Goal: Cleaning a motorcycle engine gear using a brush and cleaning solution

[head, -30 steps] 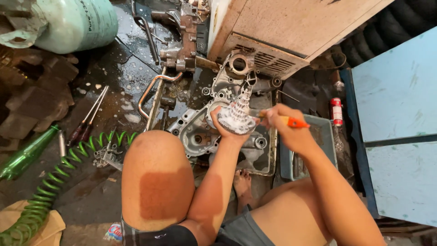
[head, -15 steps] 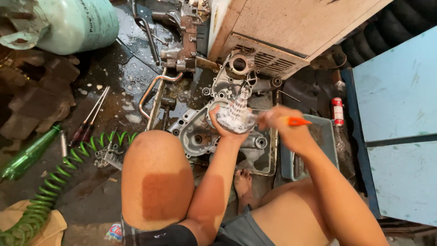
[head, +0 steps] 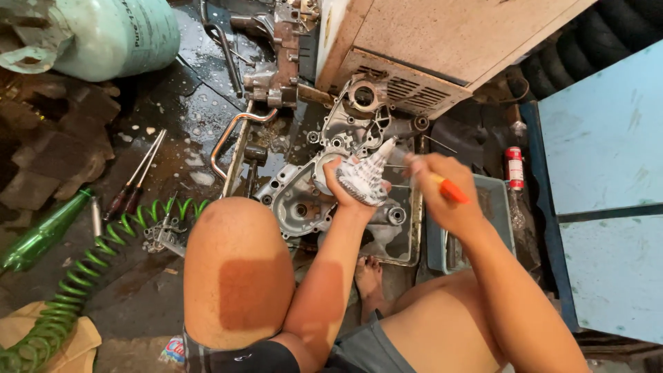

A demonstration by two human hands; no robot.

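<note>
A worker in a repair shop, seen from above: both arms are bare from shoulder to wrist, with no sleeves, gloves, watch or rings in sight on the left hand [head: 343, 188] or the right hand [head: 442, 193]. The fingers [head: 331, 171] are uncovered and look wet. The legs are bare as well, knees [head: 238, 266] uncovered, and dark grey shorts [head: 359, 352] with a lighter grey panel show at the lower edge of view. One foot [head: 371, 280] is bare, without sandal or shoe.
</note>
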